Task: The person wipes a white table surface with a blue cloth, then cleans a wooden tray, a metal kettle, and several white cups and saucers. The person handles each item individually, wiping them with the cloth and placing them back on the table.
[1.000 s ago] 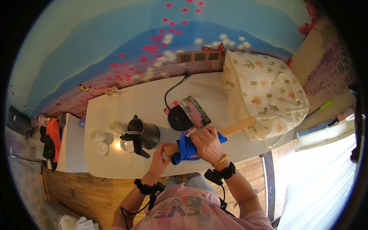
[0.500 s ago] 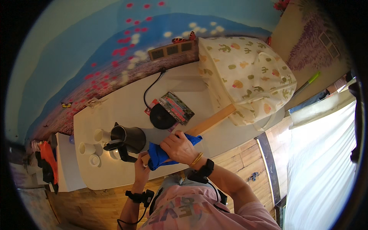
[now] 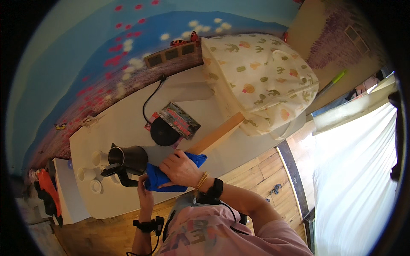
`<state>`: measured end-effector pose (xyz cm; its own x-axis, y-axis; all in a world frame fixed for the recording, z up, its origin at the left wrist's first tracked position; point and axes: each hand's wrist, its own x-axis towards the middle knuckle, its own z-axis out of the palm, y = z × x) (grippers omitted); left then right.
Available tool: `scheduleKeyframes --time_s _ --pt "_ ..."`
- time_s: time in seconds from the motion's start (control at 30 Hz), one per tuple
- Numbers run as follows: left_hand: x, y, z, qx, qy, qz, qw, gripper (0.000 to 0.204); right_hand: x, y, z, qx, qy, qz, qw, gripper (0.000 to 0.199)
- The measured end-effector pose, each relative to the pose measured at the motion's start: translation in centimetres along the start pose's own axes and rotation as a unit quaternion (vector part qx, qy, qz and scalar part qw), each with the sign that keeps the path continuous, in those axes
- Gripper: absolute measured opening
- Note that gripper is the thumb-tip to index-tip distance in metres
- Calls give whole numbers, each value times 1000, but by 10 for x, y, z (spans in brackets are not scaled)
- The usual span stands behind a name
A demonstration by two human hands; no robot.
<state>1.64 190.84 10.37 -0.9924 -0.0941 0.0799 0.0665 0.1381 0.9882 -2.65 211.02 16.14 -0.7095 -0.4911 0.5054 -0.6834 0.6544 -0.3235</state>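
A long, pale wooden board point(image 3: 220, 133) slants across the near edge of the table, its far end against the patterned bag. Around its lower part lies a blue cloth point(image 3: 156, 178). My right hand point(image 3: 181, 170) is closed over the cloth, pressing it onto the board. My left hand point(image 3: 145, 193) is at the board's near end, its fingers closed there and partly hidden by the cloth. Just beyond the left hand stands a dark pitcher-like kettle point(image 3: 136, 158), its black handle close to the fingers.
White cups point(image 3: 86, 173) and a round white lid point(image 3: 96, 186) sit left of the kettle. Behind are a black round base point(image 3: 164, 131) with a cord and a printed packet point(image 3: 181, 119). A large cactus-print bag point(image 3: 260, 81) fills the table's right end. A white curtain point(image 3: 354, 183) hangs at right.
The whole view has shifted, so things appear further left. My right hand and the blue cloth have slid slightly along the board toward its near end, which is now mostly covered.
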Motion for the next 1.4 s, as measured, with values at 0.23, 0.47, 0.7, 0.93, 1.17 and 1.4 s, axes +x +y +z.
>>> scheduleKeyframes --time_s 0.23,0.47,0.7,0.93,1.17,1.4 --pt "33 51 24 253 -88 87 959 25 -15 21 -13 -7 -10 87 996 41" --pt "41 57 32 365 -108 159 911 19 -54 122 -76 -149 160 265 939 25" --pt "41 51 32 397 -97 180 895 13 -26 53 -25 -65 127 220 965 37" --pt "43 51 30 409 -111 178 888 14 -27 57 -20 -9 82 151 985 37" --pt "40 56 34 384 -119 187 897 16 -55 141 -73 -193 210 310 907 30" --pt "39 61 29 408 -180 201 872 29 -18 40 -21 -15 66 186 980 31"
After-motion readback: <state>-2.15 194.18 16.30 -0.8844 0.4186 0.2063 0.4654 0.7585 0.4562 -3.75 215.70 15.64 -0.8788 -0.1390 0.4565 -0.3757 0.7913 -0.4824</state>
